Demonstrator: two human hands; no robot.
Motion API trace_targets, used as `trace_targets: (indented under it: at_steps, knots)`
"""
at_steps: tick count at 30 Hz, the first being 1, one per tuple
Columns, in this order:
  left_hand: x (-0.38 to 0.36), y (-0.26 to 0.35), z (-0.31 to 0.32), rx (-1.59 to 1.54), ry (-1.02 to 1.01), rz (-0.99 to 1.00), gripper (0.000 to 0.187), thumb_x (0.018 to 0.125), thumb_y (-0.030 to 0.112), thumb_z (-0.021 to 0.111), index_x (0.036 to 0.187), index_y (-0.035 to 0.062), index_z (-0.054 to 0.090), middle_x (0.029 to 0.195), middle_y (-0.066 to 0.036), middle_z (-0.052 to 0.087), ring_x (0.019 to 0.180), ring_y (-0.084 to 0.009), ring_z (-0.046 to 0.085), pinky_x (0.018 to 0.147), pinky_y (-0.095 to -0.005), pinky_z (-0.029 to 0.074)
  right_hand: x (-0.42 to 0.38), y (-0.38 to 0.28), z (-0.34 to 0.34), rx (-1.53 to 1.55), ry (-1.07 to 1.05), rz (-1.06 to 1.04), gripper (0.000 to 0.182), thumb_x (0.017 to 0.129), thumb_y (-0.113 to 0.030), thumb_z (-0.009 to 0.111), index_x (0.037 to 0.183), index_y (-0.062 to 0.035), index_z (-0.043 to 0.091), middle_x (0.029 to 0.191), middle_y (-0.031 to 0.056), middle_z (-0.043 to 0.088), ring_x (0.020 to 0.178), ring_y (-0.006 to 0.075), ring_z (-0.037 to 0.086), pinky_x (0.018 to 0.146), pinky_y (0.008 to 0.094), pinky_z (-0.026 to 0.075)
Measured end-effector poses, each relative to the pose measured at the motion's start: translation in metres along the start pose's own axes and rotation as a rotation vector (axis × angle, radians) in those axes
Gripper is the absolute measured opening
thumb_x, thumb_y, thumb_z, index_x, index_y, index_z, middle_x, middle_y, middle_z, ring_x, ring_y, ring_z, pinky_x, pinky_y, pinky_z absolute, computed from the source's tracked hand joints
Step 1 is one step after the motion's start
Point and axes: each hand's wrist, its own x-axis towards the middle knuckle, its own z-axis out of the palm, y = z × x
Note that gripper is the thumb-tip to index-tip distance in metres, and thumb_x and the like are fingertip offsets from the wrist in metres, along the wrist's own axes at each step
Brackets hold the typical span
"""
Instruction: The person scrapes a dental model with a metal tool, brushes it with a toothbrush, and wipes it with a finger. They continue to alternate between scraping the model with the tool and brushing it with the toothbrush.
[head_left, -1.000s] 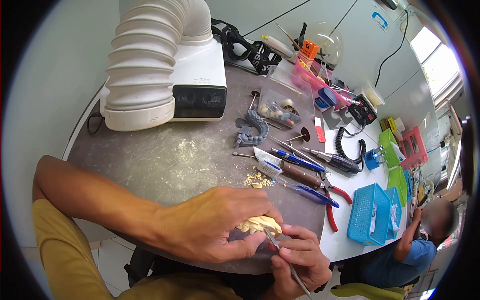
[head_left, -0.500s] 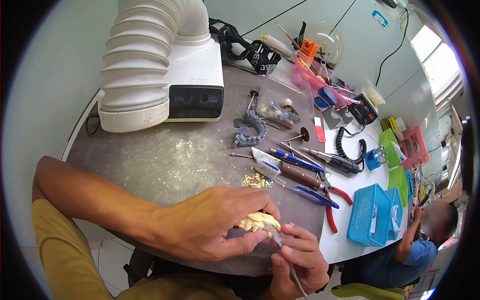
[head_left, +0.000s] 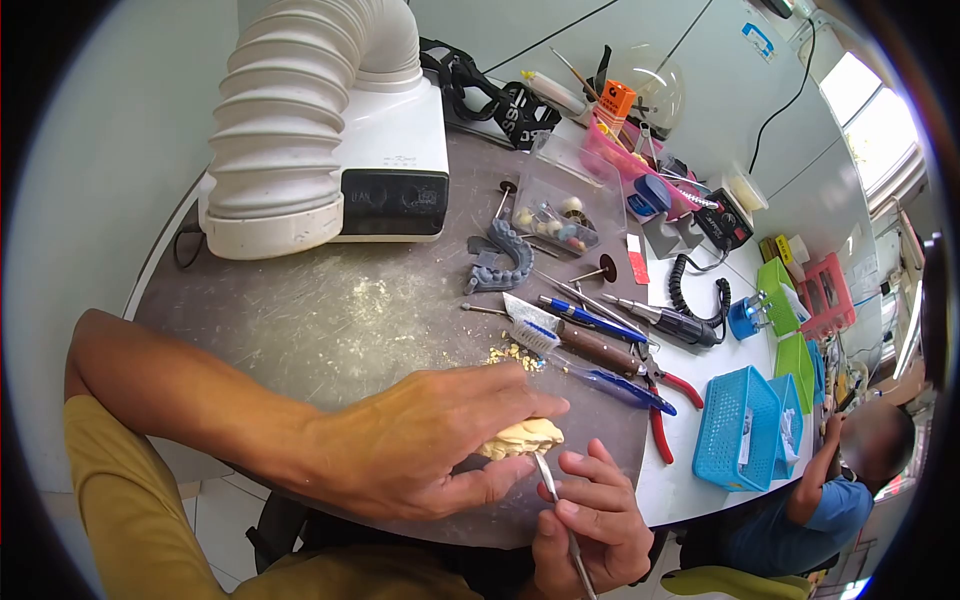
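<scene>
A cream plaster dental cast (head_left: 527, 437) sits in my left hand (head_left: 430, 440), gripped between thumb and fingers just above the table's near edge. Part of the cast is hidden behind the fingers. My right hand (head_left: 598, 520) closes around a slim metal carving tool (head_left: 547, 478), whose tip is at the lower right edge of the cast, near my left thumb. Whether the tip touches the plaster is hard to tell. Cream plaster chips (head_left: 515, 356) lie on the table beyond my left hand.
A grey dental model (head_left: 515, 262), a toothbrush (head_left: 533, 337), red-handled pliers (head_left: 660, 430) and a rotary handpiece (head_left: 685, 325) lie beyond my hands. Blue baskets (head_left: 735, 440) stand at right. A white ribbed hose (head_left: 275, 150) overhangs the back left. A person in a blue shirt (head_left: 815, 525) sits at far right.
The cast has turned in my left hand, so its teeth show less. My left fingers have stretched forward over it. The tool has shifted down and slightly left along the cast's edge.
</scene>
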Motion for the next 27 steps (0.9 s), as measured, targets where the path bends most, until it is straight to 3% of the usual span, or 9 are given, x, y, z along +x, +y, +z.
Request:
trace_targets:
  at_steps: [5, 7, 10, 13, 17, 19, 23, 25, 27]
  knots:
    - [-0.001, 0.001, -0.002, 0.050, -0.022, -0.005, 0.061, 0.096, 0.024, 0.071, 0.150, 0.0035, 0.051, 0.106, -0.016, 0.058, 0.092, -0.0352, 0.061, 0.080, -0.0433, 0.052, 0.001, -0.003, 0.005, -0.058, 0.037, -0.015, 0.022, 0.079, -0.008, 0.087, 0.091, -0.0120, 0.069, 0.091, 0.0078, 0.080, 0.101, 0.0309, 0.078, 0.107, 0.0548, 0.051]
    - [-0.001, 0.001, -0.002, 0.049, -0.016, -0.001, 0.062, 0.096, 0.025, 0.071, 0.151, 0.0038, 0.050, 0.106, -0.016, 0.057, 0.092, -0.0351, 0.060, 0.080, -0.0432, 0.052, 0.000, -0.003, 0.005, -0.077, 0.017, -0.017, 0.015, 0.084, -0.011, 0.081, 0.091, -0.0081, 0.068, 0.087, 0.0143, 0.077, 0.102, 0.0335, 0.076, 0.114, 0.0598, 0.042]
    - [-0.001, 0.000, -0.002, 0.034, -0.025, -0.013, 0.063, 0.096, 0.025, 0.072, 0.151, 0.0041, 0.051, 0.108, -0.017, 0.058, 0.094, -0.0358, 0.061, 0.082, -0.0432, 0.052, 0.000, -0.004, 0.004, -0.093, -0.003, 0.008, 0.016, 0.083, -0.010, 0.082, 0.089, -0.0086, 0.067, 0.088, 0.0143, 0.077, 0.104, 0.0347, 0.076, 0.115, 0.0612, 0.040]
    - [-0.001, -0.001, -0.001, 0.043, 0.004, 0.003, 0.061, 0.096, 0.025, 0.072, 0.149, 0.0036, 0.052, 0.110, -0.018, 0.059, 0.097, -0.0364, 0.062, 0.083, -0.0431, 0.053, 0.001, 0.002, 0.009, -0.112, 0.046, -0.065, 0.015, 0.090, -0.017, 0.078, 0.097, -0.0053, 0.071, 0.087, 0.0141, 0.076, 0.093, 0.0306, 0.075, 0.106, 0.0551, 0.050]
    - [0.000, 0.000, -0.002, 0.031, -0.014, -0.033, 0.056, 0.096, 0.024, 0.072, 0.145, 0.0027, 0.055, 0.111, -0.018, 0.061, 0.098, -0.0365, 0.062, 0.084, -0.0429, 0.053, 0.003, -0.005, 0.006, -0.162, -0.011, -0.002, 0.023, 0.079, -0.007, 0.087, 0.093, -0.0130, 0.069, 0.092, 0.0069, 0.080, 0.099, 0.0281, 0.078, 0.114, 0.0567, 0.043]
    - [0.001, 0.001, -0.003, 0.032, -0.018, -0.046, 0.054, 0.096, 0.024, 0.071, 0.144, 0.0024, 0.055, 0.111, -0.018, 0.061, 0.097, -0.0364, 0.063, 0.085, -0.0427, 0.053, 0.005, -0.012, 0.010, -0.163, 0.055, -0.090, 0.014, 0.086, -0.001, 0.080, 0.097, -0.0016, 0.071, 0.096, 0.0200, 0.076, 0.101, 0.0387, 0.075, 0.110, 0.0587, 0.046]
    - [0.001, 0.001, -0.002, -0.007, -0.029, -0.042, 0.053, 0.098, 0.025, 0.070, 0.143, 0.0026, 0.056, 0.111, -0.018, 0.062, 0.098, -0.0358, 0.063, 0.085, -0.0423, 0.053, -0.001, -0.009, 0.010, -0.115, 0.197, -0.061, 0.010, 0.089, -0.001, 0.077, 0.097, -0.0020, 0.070, 0.097, 0.0198, 0.076, 0.101, 0.0347, 0.075, 0.114, 0.0593, 0.041]
    - [0.001, 0.002, -0.002, -0.024, -0.013, -0.035, 0.053, 0.098, 0.025, 0.070, 0.143, 0.0030, 0.056, 0.111, -0.017, 0.062, 0.098, -0.0356, 0.063, 0.085, -0.0422, 0.053, -0.004, -0.006, 0.006, -0.124, 0.112, 0.017, 0.023, 0.081, -0.009, 0.087, 0.095, -0.0125, 0.068, 0.092, 0.0067, 0.080, 0.098, 0.0274, 0.078, 0.116, 0.0567, 0.041]
    - [0.001, 0.003, -0.003, -0.009, -0.028, -0.078, 0.052, 0.098, 0.026, 0.070, 0.143, 0.0039, 0.056, 0.111, -0.017, 0.062, 0.097, -0.0349, 0.064, 0.085, -0.0420, 0.053, -0.002, -0.005, 0.004, -0.128, 0.058, -0.005, 0.021, 0.083, -0.010, 0.086, 0.095, -0.0121, 0.068, 0.091, 0.0069, 0.079, 0.098, 0.0276, 0.078, 0.116, 0.0565, 0.041]
